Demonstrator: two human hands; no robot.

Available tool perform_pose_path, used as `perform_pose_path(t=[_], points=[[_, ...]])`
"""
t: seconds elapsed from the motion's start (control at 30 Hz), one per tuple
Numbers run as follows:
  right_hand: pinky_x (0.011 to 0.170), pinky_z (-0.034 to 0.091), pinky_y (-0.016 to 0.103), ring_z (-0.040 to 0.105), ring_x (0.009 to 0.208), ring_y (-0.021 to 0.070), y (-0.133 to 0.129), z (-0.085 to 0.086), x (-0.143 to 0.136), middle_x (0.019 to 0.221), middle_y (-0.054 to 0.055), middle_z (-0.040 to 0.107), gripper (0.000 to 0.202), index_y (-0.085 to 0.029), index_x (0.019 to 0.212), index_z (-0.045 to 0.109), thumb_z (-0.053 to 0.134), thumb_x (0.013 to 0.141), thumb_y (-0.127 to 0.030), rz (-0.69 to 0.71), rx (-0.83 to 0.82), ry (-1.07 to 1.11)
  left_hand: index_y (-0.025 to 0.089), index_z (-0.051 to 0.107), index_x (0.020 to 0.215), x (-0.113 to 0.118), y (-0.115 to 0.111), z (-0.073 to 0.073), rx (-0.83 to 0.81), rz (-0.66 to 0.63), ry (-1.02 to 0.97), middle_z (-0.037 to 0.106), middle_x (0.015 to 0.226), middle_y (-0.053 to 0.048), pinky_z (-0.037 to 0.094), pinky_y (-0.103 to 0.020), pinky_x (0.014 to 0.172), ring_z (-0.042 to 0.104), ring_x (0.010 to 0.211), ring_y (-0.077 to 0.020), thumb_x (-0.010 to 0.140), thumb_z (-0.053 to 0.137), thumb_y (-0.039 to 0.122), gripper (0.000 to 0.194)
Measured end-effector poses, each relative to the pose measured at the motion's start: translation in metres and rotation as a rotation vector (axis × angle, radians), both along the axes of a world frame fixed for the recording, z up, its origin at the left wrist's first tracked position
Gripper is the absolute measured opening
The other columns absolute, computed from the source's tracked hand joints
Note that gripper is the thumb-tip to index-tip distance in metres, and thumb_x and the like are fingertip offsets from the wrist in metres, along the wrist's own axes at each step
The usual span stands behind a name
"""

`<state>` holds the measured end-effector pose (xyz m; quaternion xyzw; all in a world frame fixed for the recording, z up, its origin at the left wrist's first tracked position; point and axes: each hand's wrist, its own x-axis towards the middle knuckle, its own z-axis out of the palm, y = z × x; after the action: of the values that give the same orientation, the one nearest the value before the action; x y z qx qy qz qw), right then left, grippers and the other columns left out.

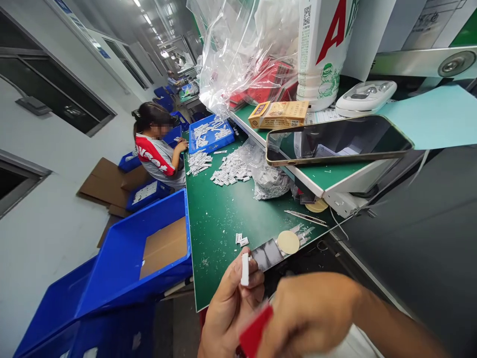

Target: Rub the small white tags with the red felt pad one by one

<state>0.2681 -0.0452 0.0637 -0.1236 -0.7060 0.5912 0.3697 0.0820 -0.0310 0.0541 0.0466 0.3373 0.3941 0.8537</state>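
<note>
Between the thumb and fingers of my left hand [231, 303] is a small white plastic piece [245, 269], held upright over the front edge of the green table. My right hand [309, 311], blurred by motion, is closed around a flat red object [256, 330] close to the left palm. What kind of object the red one is, I cannot tell. A few small white parts [241, 239] lie on the table just beyond my left hand. Beside them are a dark grey rectangular piece [267, 254] and a round cream disc [288, 242].
Tweezers [306, 217] lie near the table's right edge. Farther back are a heap of white parts [231, 169], a plastic bag [271, 179] and a blue tray [210, 144]. A phone [339, 139] leans on the shelf. Blue bins [122, 263] stand left; a co-worker [158, 149] sits beyond.
</note>
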Motion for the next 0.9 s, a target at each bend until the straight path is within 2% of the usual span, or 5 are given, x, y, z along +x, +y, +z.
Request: perform_pose_path(t=[0.3, 0.43, 0.57, 0.7, 0.9], points=[[0.077, 0.058, 0.020, 0.079, 0.084, 0.0174, 0.011, -0.004, 0.002, 0.097, 0.005, 0.085, 0.027, -0.022, 0.116, 0.081, 0.062, 0.098, -0.026, 0.175, -0.068, -0.021, 0.019, 0.076, 0.095, -0.004, 0.003, -0.007, 0.051, -0.008, 0.003, 0.066, 0.070, 0.003, 0.042, -0.008, 0.046, 0.054, 0.053, -0.0023, 0.069, 0.092, 0.021, 0.030], [0.084, 0.059, 0.026, 0.077, 0.096, 0.0194, 0.019, -0.002, 0.010, 0.110, 0.004, 0.082, 0.026, -0.026, 0.119, 0.079, 0.065, 0.097, -0.028, -0.560, -0.336, 0.087, 0.018, 0.076, 0.088, -0.001, 0.004, -0.006, 0.130, -0.045, 0.041, 0.063, 0.066, 0.003, 0.040, -0.010, 0.046, 0.051, 0.052, -0.0027, 0.067, 0.094, 0.025, 0.028], [0.088, 0.060, 0.033, 0.077, 0.101, 0.0247, 0.028, -0.001, 0.013, 0.110, 0.007, 0.083, 0.026, -0.023, 0.115, 0.081, 0.069, 0.094, -0.033, -0.330, -0.315, 0.097, 0.017, 0.076, 0.095, 0.001, 0.002, -0.002, 0.204, -0.102, 0.086, 0.065, 0.068, 0.001, 0.041, -0.012, 0.046, 0.048, 0.048, -0.0024, 0.067, 0.094, 0.030, 0.036], [0.086, 0.059, 0.032, 0.073, 0.103, 0.0231, 0.035, -0.013, 0.008, 0.112, 0.006, 0.080, 0.028, -0.026, 0.119, 0.078, 0.065, 0.097, -0.036, -0.939, -0.410, 0.089, 0.019, 0.072, 0.111, 0.000, 0.002, -0.002, 0.304, -0.008, 0.149, 0.063, 0.066, 0.004, 0.044, -0.013, 0.053, 0.052, 0.052, -0.0037, 0.065, 0.096, 0.028, 0.053], [0.052, 0.043, 0.018, 0.054, 0.061, 0.0094, 0.021, -0.025, 0.004, 0.087, 0.000, 0.067, 0.022, -0.027, 0.112, 0.075, 0.067, 0.095, -0.039, -0.919, -0.566, 0.339, 0.021, 0.068, 0.082, 0.003, 0.012, -0.008, 0.637, 0.245, 0.448, 0.068, 0.071, 0.000, 0.055, -0.021, 0.065, 0.066, 0.069, -0.0131, 0.070, 0.090, 0.028, 0.026]])
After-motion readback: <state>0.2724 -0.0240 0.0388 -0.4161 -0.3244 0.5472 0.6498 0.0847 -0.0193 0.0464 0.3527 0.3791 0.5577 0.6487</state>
